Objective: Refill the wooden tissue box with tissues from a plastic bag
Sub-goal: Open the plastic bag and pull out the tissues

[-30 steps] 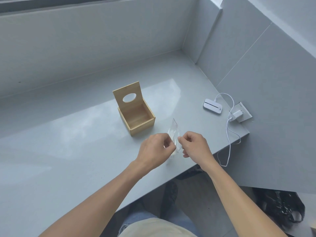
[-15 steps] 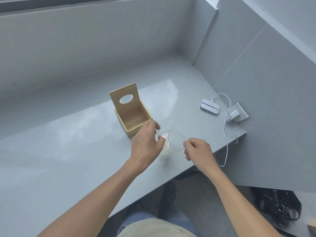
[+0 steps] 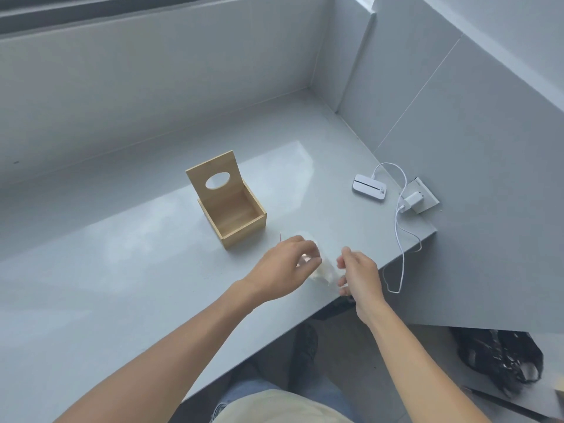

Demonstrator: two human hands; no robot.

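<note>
The wooden tissue box (image 3: 232, 213) stands on the grey counter (image 3: 106, 270), its lid with an oval hole tilted upright and its inside bare. In front of it, near the counter's front edge, a clear plastic bag (image 3: 325, 271) with white tissue inside is held between both hands. My left hand (image 3: 288, 268) grips the bag's left side with curled fingers. My right hand (image 3: 358, 276) pinches its right side. The bag is blurred and partly hidden by my fingers.
A white device (image 3: 369, 188) lies at the right of the counter, wired by a white cable (image 3: 399, 239) to a charger in a wall socket (image 3: 419, 198). Grey walls close the back and right. A black bag (image 3: 500, 358) sits on the floor below right.
Both hands have come closer together on the bag, the left hand dropping back from beside the box. The bag has turned and bunched between the fingers.
</note>
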